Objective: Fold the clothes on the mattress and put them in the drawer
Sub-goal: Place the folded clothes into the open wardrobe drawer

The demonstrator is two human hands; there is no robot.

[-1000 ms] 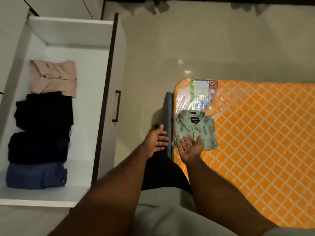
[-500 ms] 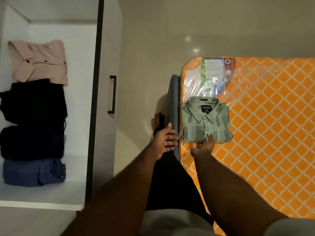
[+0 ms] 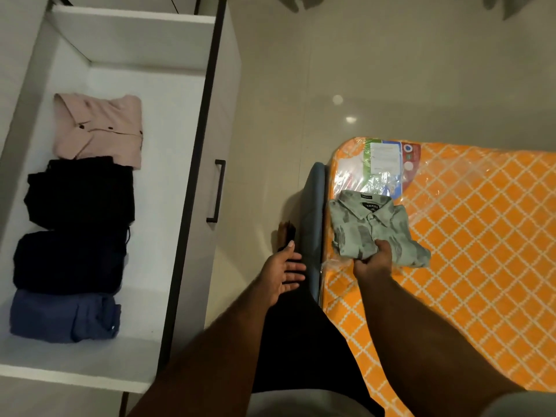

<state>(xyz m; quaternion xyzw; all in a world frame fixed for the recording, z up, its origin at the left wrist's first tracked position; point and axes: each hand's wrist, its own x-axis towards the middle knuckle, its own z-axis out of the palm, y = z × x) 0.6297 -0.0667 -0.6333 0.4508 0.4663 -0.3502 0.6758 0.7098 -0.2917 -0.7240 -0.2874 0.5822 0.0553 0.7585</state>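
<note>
In the drawer [image 3: 132, 34], four garments [image 3: 79, 192]; on the mattress [image 3: 481, 266], one shirt [image 3: 370, 227].

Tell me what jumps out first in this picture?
The bright orange mattress on the right, where the right hand grips a folded green shirt near its left edge. On the left, an open white drawer holds a row of folded clothes: pink shirt, black garment, navy garment, blue garment nearest.

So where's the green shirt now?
Right of centre in the head view, the green shirt lies on the orange mattress, below its label, gripped by the right hand.
</note>
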